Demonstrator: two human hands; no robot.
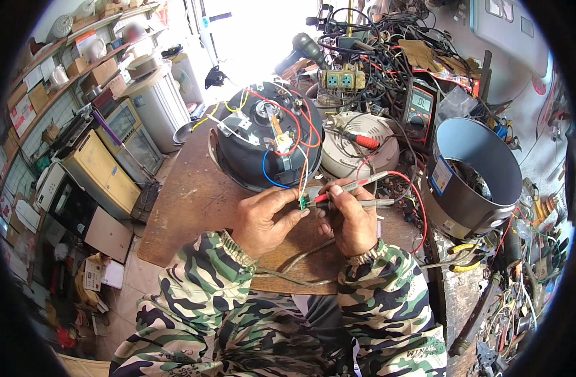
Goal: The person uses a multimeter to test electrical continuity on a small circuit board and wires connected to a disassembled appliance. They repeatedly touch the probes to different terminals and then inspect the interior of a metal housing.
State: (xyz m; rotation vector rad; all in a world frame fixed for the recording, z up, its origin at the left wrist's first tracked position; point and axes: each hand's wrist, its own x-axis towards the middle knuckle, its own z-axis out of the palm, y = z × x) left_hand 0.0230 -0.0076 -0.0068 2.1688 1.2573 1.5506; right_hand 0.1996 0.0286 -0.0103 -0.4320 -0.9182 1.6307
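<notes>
Pinching the little green circuit board (pixel 303 203) between thumb and finger mid-frame, the left hand (pixel 263 218) is nearly closed. The right hand (pixel 352 221) curls round a red probe (pixel 367 181) and a dark probe (pixel 380 203); their tips are hard to see. Bare wooden table (pixel 178 210) shows at center left, up to its edge.

Scuffed wooden tabletop (pixel 187 201), matt housing (pixel 245 152), cloth sleeves (pixel 197 273)

The wooden tabletop (pixel 181 213) leaves room at left, while a red lead (pixel 424 220) obstructs the right.
</notes>
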